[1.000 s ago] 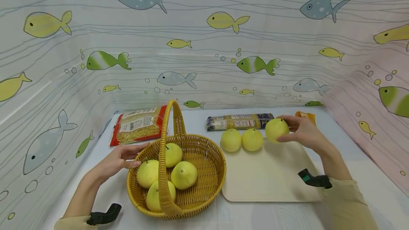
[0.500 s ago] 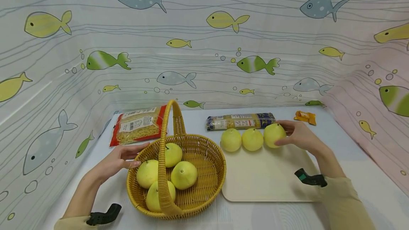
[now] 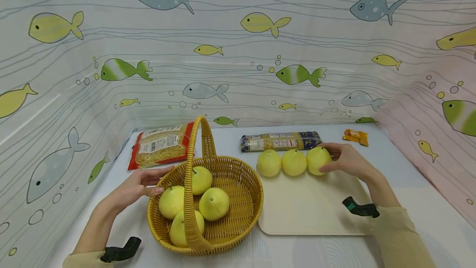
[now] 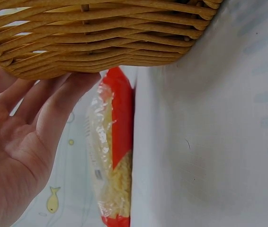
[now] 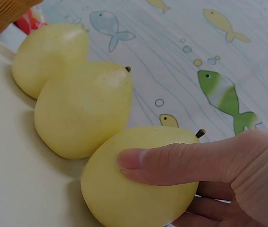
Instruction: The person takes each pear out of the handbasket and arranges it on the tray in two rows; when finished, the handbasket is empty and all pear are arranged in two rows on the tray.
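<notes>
Three round pale-yellow pears stand in a row at the far edge of a cream tray (image 3: 305, 210): a left pear (image 3: 269, 163), a middle pear (image 3: 293, 162) and a right pear (image 3: 317, 161). My right hand (image 3: 347, 160) holds the right pear, thumb on its near side and fingers behind, as the right wrist view shows. That pear (image 5: 138, 179) sits against its neighbour, stem pointing away. To the left, a woven basket (image 3: 241, 241) with a tall handle contains several more pears (image 3: 214, 204). My left hand (image 3: 135, 185) holds the basket's left side, thumb at the rim, fingers against the outer weave.
A red-edged bag of pasta (image 3: 160, 147) lies behind the basket. Behind the pears is a long pack of noodles (image 3: 279, 142). A small orange packet (image 3: 355, 137) lies at the back right. Fish-printed cloth (image 3: 223, 65) walls in the table.
My right hand has lowered the right pear and brought it slightly left, down onto the tray beside the middle one. The left hand and basket have stayed put.
</notes>
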Motion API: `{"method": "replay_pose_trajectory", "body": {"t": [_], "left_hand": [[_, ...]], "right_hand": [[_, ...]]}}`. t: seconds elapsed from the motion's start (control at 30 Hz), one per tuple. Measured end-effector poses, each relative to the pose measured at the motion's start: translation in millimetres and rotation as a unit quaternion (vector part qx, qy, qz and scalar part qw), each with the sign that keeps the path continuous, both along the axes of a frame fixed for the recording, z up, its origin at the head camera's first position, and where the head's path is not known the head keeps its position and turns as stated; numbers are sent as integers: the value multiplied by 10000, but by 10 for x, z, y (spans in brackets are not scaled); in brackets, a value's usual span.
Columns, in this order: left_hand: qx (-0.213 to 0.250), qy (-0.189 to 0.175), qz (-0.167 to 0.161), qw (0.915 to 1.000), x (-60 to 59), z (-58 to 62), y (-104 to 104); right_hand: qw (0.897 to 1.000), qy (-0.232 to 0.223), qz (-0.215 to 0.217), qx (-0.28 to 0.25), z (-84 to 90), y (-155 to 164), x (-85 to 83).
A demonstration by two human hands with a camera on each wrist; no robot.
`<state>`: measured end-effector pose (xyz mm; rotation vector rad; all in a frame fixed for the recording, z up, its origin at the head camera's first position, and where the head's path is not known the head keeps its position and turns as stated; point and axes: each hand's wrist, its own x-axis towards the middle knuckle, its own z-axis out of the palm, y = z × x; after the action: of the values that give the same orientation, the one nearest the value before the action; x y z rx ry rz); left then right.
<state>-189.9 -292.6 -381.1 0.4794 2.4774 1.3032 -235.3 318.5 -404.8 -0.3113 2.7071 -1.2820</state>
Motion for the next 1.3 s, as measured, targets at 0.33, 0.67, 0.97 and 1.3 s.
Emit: {"method": "replay_pose_trajectory", "body": {"t": [0.33,0.67,0.97,1.3], "left_hand": [[19,-12,-17,10000,3,4,-6],[48,-30,-25,10000,4,2,0],[54,-73,-16,10000,7,6,3],[42,-83,-33,10000,12,10,1]], "right_hand": [[9996,-151,245,-23,-7,28,10],[9987,-255,375,221,-37,15,2],[9987,-157,409,265,-54,20,0],[9986,-224,395,258,-76,36,-16]]}}
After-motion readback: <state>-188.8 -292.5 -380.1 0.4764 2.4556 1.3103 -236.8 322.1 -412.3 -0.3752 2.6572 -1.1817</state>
